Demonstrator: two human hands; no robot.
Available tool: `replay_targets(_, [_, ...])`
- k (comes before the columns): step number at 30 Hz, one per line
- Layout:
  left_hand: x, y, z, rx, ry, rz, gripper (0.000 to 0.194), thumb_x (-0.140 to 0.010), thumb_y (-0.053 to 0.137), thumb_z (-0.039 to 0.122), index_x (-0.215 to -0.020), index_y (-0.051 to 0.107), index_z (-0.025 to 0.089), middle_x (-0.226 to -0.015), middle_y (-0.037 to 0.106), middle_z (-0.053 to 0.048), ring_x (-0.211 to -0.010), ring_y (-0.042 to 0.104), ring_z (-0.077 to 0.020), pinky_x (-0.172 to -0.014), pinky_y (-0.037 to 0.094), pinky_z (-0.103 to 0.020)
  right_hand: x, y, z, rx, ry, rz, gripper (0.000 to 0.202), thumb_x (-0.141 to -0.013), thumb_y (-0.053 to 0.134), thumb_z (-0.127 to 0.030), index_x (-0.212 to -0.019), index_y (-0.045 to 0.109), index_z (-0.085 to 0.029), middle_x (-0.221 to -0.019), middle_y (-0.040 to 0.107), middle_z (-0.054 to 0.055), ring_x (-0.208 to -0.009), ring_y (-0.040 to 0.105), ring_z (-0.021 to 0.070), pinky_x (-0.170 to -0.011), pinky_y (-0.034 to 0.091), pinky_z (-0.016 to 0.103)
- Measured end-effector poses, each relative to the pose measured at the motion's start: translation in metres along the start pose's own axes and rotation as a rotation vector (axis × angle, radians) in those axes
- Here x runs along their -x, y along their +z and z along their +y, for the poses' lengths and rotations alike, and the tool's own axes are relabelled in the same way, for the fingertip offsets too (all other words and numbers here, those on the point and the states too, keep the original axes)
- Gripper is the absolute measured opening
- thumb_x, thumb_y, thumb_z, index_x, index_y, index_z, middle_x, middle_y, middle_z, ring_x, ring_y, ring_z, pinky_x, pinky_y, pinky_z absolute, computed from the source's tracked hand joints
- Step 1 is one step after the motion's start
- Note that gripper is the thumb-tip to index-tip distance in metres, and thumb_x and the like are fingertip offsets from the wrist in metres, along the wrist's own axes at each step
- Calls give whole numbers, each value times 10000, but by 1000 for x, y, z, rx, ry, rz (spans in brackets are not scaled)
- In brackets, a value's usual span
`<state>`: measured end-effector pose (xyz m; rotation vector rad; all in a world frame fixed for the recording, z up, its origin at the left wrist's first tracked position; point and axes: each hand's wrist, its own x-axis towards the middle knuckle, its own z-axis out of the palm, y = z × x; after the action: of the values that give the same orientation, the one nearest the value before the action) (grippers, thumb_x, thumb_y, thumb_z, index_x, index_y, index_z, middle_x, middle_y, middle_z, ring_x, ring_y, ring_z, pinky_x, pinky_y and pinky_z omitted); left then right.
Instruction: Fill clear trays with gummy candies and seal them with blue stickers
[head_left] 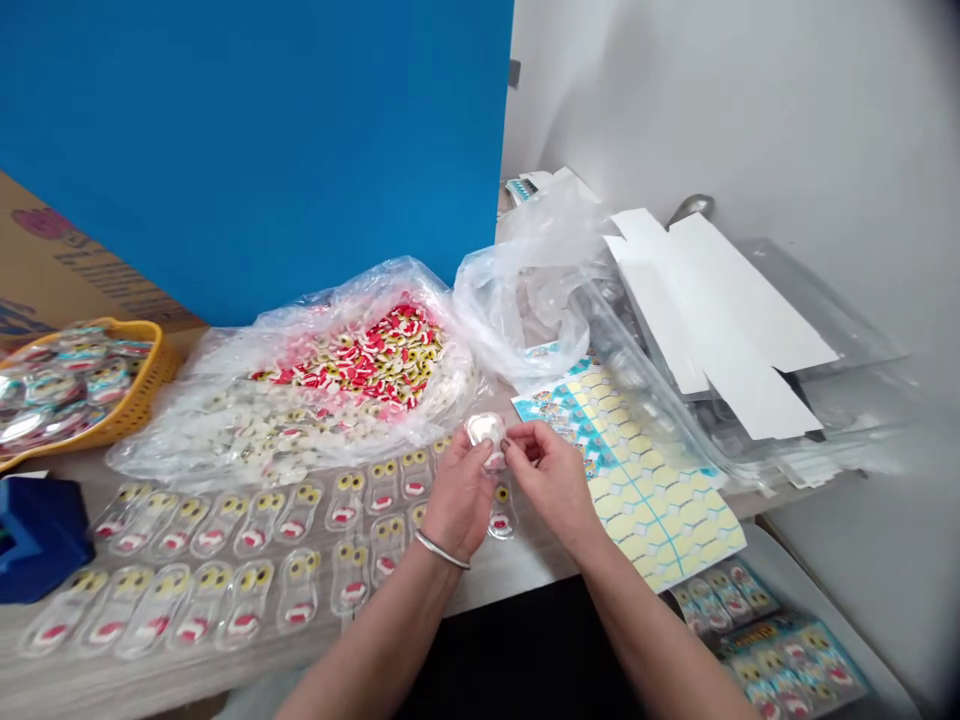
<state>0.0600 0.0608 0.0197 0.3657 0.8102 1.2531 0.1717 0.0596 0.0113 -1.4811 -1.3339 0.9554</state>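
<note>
A small clear plastic shell (485, 430) is held up between both hands over the table's front part. My left hand (461, 495) has its fingers closed round the shell's left and lower side. Thumb and fingertips of my right hand (551, 475) pinch its right edge. Beneath the hands lies another clear shell with a red and white piece (500, 522). Two rows of clear shells (244, 610) with yellow eye pieces and red mouth pieces stretch to the left. A sheet of yellow and blue stickers (645, 500) lies beside my right hand.
Behind the rows, an open plastic bag (360, 365) holds many red, white and yellow pieces. At the left are a yellow basket (142, 385) of packed items and a blue object (45, 540). White card (742, 300) lies on plastic at the right. A blue panel (262, 130) stands behind.
</note>
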Motion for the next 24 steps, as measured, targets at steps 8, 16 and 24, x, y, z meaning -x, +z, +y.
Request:
replay_targets(8, [2, -12, -3, -19, 5, 30, 327, -698, 766, 194, -1009, 673, 164, -1015, 721, -67, -1024, 651, -212, -949, 459, -340, 8, 6, 8, -257, 119, -182, 186, -781, 644, -327, -918, 614, -204, -751, 659, -4, -648, 612, 145, -565, 488, 251])
replay_targets(16, [-8, -37, 30, -157, 123, 239, 403, -758, 761, 272, -1132, 616, 241, -1388, 551, -81, -1184, 583, -212, -990, 450, -362, -41, -4, 50, 110, 210, -82, 128, -822, 547, -249, -934, 554, -188, -752, 670, 2, -597, 619, 138, -553, 509, 252])
replay_targets(24, [-3, -52, 41, -198, 118, 234, 390, -738, 765, 269, -1098, 632, 197, -1224, 640, -90, -993, 671, -187, -880, 498, -333, -63, 9, 51, 565, 136, -68, 209, -801, 569, -110, -996, 616, -163, -825, 682, 49, -827, 632, 196, -776, 445, 291])
